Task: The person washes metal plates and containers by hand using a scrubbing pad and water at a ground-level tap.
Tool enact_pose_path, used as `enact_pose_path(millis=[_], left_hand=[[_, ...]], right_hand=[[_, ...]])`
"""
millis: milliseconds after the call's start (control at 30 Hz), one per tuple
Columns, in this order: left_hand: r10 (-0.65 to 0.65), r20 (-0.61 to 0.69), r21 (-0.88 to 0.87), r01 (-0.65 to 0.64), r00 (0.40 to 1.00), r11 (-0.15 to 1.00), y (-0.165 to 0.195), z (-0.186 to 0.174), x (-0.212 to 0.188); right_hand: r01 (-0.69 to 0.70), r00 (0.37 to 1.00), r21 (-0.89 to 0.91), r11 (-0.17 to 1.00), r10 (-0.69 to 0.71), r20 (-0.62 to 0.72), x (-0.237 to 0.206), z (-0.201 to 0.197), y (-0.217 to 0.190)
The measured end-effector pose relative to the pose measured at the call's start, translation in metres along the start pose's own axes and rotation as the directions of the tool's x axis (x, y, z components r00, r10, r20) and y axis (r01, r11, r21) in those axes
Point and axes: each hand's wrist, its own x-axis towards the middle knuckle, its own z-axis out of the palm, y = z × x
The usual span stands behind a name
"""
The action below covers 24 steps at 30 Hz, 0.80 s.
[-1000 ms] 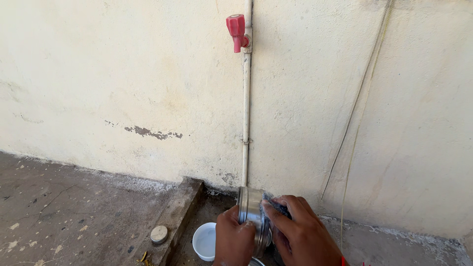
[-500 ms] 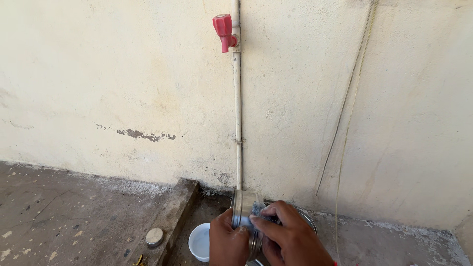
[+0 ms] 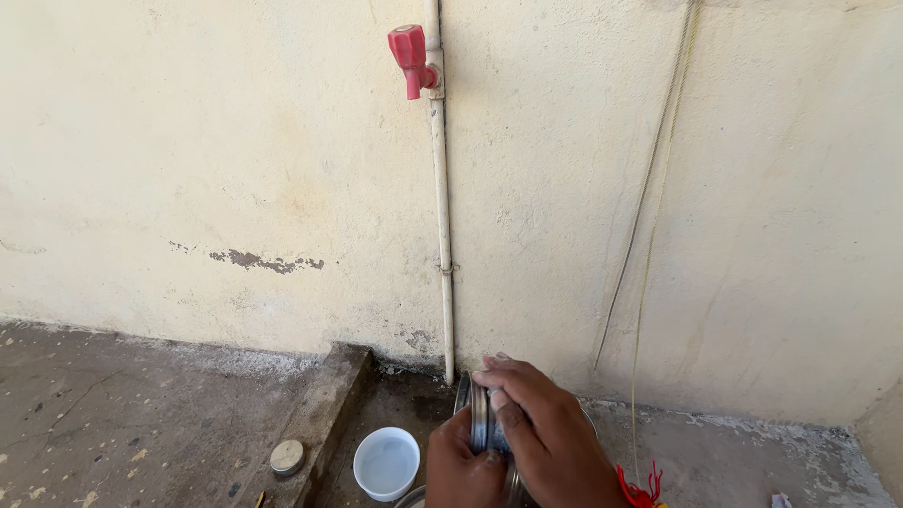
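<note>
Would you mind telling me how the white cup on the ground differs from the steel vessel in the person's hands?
The white cup is matte white; the steel vessel is shiny metal. The cup stands upright on the ground with its mouth up, untouched, while the vessel is turned on its side, off the ground, gripped by the left hand and the right hand. The cup shows whole; the vessel is largely hidden by fingers. Both are round and lie below the red tap.
</note>
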Motion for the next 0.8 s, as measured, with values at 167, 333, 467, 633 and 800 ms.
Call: enact_pose_path(millis=[167,333,467,633,800], left_hand=[[0.198,0.130,0.358,-0.232,0.972,0.905,-0.012,-0.010,-0.010],[0.270,0.465,0.545,-0.513,0.843,0.663,-0.026,-0.008,-0.018],[0.125,0.204,0.439,-0.205,0.971,0.875,-0.011,-0.008,-0.021],[-0.133,0.249,0.477,-0.002,0.959,0.879,0.016,-0.014,-0.029],[0.199,0.678,0.528,-0.657,0.708,0.537,0.014,-0.007,-0.027]], right_hand=[[-0.140,0.989,-0.062,0.988,0.142,0.032,0.023,-0.017,0.004],[-0.510,0.860,0.232,0.828,0.500,0.106,0.030,-0.036,0.007],[0.121,0.989,-0.124,0.985,-0.131,-0.074,-0.002,-0.005,-0.019],[-0.034,0.999,0.080,0.996,0.035,-0.012,0.022,-0.028,-0.020],[-0.708,0.705,0.369,0.602,0.633,0.318,0.033,-0.048,0.018]])
